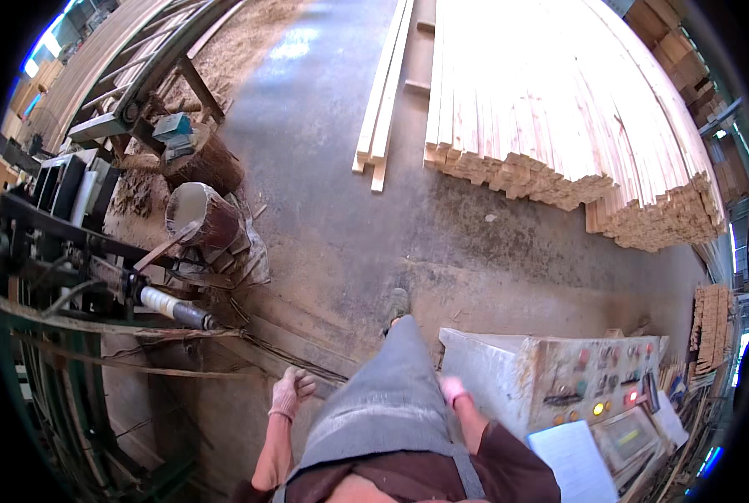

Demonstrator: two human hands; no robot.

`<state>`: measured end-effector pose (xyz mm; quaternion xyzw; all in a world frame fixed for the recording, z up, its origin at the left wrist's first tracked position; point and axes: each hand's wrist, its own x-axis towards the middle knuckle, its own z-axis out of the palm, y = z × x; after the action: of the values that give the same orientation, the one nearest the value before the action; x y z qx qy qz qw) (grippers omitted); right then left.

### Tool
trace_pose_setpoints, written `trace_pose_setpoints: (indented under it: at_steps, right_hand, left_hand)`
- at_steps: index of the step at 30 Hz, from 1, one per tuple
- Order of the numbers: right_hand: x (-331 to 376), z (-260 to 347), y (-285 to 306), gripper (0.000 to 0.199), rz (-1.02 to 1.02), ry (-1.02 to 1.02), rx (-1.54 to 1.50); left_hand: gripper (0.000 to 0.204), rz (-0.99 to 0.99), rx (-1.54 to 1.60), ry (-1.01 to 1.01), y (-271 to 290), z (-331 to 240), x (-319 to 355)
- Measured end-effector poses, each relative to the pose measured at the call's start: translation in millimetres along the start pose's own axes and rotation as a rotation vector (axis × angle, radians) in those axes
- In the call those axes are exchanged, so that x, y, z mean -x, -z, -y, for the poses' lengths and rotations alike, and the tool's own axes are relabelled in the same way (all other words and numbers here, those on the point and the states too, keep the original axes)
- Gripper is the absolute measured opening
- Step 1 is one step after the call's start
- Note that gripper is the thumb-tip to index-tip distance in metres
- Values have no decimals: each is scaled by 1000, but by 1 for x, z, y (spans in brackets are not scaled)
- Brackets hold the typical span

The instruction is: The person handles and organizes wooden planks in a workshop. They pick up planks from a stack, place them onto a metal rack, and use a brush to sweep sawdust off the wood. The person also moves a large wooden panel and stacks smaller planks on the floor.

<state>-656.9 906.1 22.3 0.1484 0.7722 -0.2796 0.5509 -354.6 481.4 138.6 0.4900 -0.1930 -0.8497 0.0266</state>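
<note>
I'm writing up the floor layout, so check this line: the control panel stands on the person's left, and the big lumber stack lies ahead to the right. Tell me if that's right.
Wrong side: the head view shows the control panel on the right. The lumber stack does lie ahead to the right.

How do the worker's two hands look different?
The left hand shows almost whole; the right hand is partly hidden by the grey apron. The left hand hangs apart from the control box; the right hand appears beside it. Both seem to wear pale gloves.
</note>
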Motion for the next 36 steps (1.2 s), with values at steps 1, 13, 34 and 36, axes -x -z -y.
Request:
trace_pose_setpoints:
  at_steps: [1,13,34,36]
  right_hand:
    - [20,68,20,24,27,-67,-129]
    - [-4,481,118,14,42,74,-402]
    - [-251,926,-15,36,107,-229,-644]
    - [-314,958,-25,48,202,-261,-751]
  left_hand:
    - [45,-179,-199,9,-39,-7,4]
    - [38,281,165,-55,-139,-245,-141]
    - [43,52,-1829,-493,-339,-766,-499]
    - [51,-278,-1593,-150,-361,-785,-529]
